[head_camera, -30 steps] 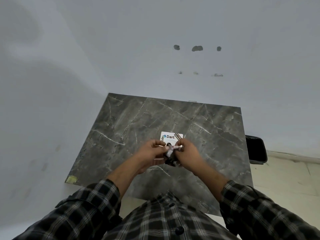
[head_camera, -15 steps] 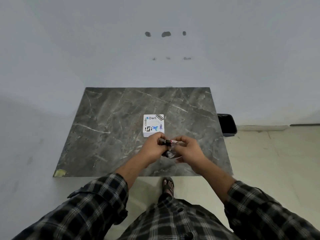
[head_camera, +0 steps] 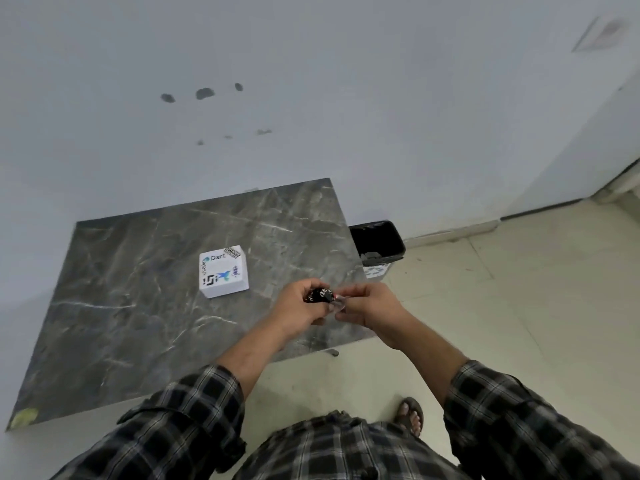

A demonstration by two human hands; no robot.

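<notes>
Over the marble table (head_camera: 138, 306), both hands (head_camera: 298, 306) (head_camera: 372, 306) pinch a black packet (head_camera: 320, 295).

Marble-look table top (head_camera: 138, 306) smooth, faintly glossy; box (head_camera: 224, 271) matt white card; bin liner (head_camera: 377, 237) glossy black plastic.

Small black packet (head_camera: 320, 294) with white lettering, level, pinched at both ends, aloft over the worktop's (head_camera: 138, 306) right edge; clear film (head_camera: 338, 304) at its right end.
</notes>
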